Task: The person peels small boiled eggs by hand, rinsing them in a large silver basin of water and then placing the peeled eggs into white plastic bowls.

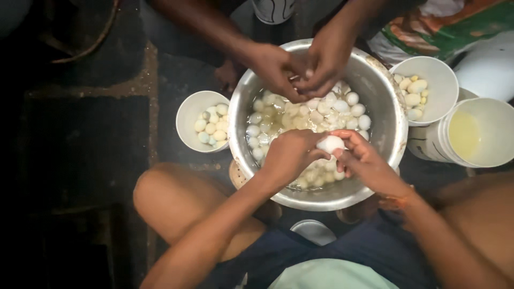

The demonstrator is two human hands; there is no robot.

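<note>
From the left I count 1 small white cup (188, 115) of eggs, then 1 steel bowl (386, 101) of eggs in water. My left hand (289, 152) and right hand (365, 160) pinch 1 white egg (330, 143) over it. 2 other hands (302, 67) work opposite. 2 white cups (436, 72) stand right.

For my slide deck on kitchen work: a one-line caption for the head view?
Left hand and right hand hold a white egg over a steel bowl of eggs.
</note>
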